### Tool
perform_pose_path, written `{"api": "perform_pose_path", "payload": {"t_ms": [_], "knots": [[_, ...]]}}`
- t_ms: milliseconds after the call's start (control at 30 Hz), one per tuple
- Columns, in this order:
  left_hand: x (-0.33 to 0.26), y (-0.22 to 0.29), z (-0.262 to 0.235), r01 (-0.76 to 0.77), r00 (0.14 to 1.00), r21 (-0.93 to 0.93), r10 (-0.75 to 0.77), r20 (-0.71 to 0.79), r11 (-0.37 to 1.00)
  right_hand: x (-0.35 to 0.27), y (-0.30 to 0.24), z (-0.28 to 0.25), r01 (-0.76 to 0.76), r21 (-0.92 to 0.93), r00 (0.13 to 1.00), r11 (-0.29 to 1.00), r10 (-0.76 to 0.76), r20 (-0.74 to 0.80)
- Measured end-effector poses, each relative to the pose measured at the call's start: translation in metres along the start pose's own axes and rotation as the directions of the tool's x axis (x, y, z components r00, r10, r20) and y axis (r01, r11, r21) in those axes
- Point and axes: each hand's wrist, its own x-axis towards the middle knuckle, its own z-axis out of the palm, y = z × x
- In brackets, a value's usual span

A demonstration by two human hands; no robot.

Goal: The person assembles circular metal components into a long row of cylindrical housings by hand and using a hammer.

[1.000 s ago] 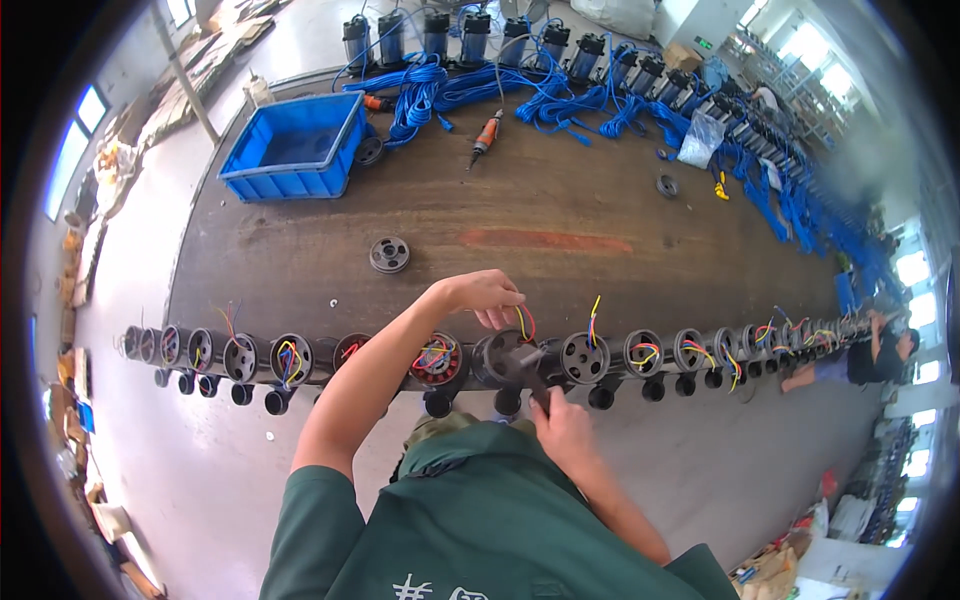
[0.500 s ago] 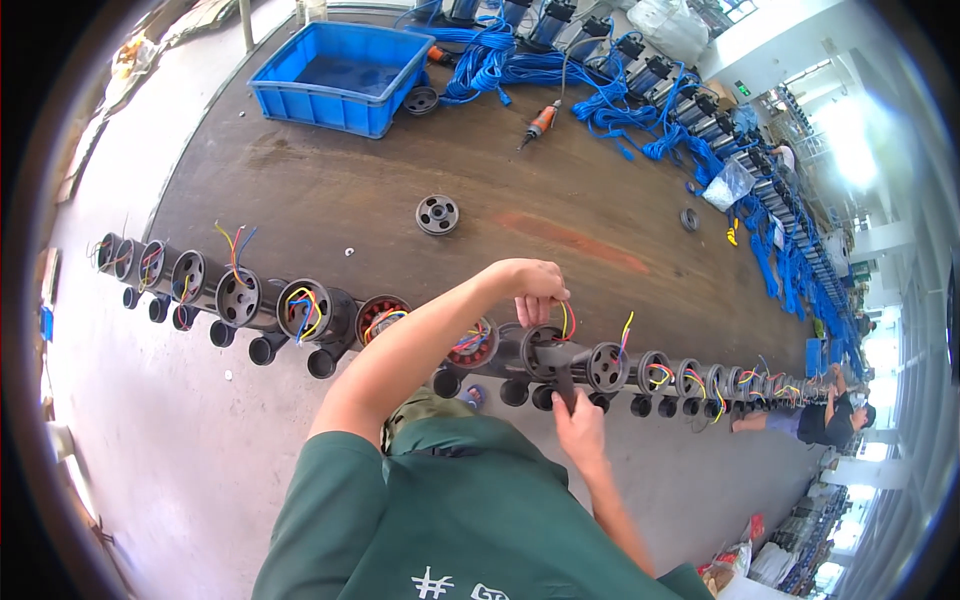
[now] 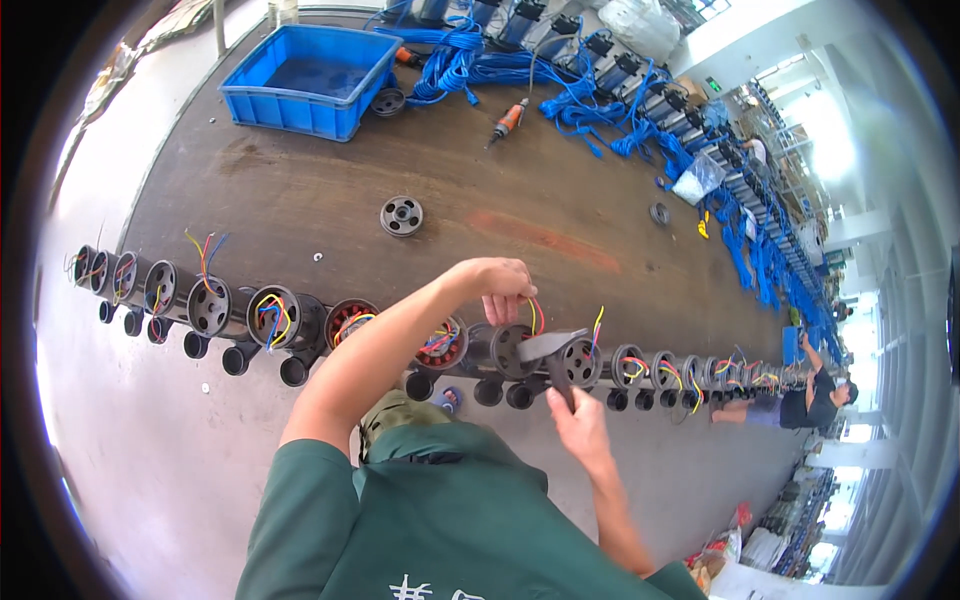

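My left hand [image 3: 508, 285] pinches the red and yellow wires [image 3: 538, 316] that come up from a dark round motor housing [image 3: 507, 352]. In my right hand [image 3: 580, 426] is a hammer, gripped by its dark handle. The grey hammer head [image 3: 550, 346] lies over the right side of that housing's end cover and partly covers it; whether it touches cannot be seen. To the right stands a neighbouring housing with a slotted end cover [image 3: 578, 364]. Left of the held wires, an uncapped housing [image 3: 440, 346] shows red windings and coloured wires.
Similar housings line the near edge of the brown table [image 3: 300, 190]. Farther back are a loose round cover [image 3: 401, 215], a blue bin [image 3: 310, 85], an orange power driver [image 3: 510, 120] and bundled blue cables [image 3: 450, 65]. Another person [image 3: 815, 400] works far right.
The hammer head has shifted up and to the right relative to the housing, showing more of its cover. My left hand stays on the wires. The whole view has shifted slightly.
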Motion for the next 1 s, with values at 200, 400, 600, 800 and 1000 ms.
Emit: {"api": "perform_pose_path", "payload": {"t_ms": [200,400,600,800,1000], "knots": [[0.001,0.003,0.009,-0.063,0.997,-0.005,0.062,-0.041,0.998,-0.008,-0.004,0.023,0.164,-0.110,0.965,0.980,-0.183,-0.189],[-0.009,0.017,0.009,-0.051,0.994,0.031,0.053,-0.091,0.998,0.007,0.019,0.022,0.061,0.076,0.997,0.995,-0.056,-0.055],[-0.022,0.036,0.027,-0.042,0.977,0.568,0.154,-0.150,0.822,-0.026,-0.001,-0.032,0.105,0.231,0.942,0.967,-0.023,-0.334],[0.025,0.057,0.123,-0.274,0.579,0.960,0.787,0.215,-0.060,-0.046,0.034,-0.056,0.074,0.353,0.895,0.933,0.094,-0.436],[0.067,0.060,0.094,-0.309,0.767,0.951,0.595,0.239,0.016,-0.047,0.031,-0.070,0.060,0.332,0.908,0.941,0.086,-0.410]]}}
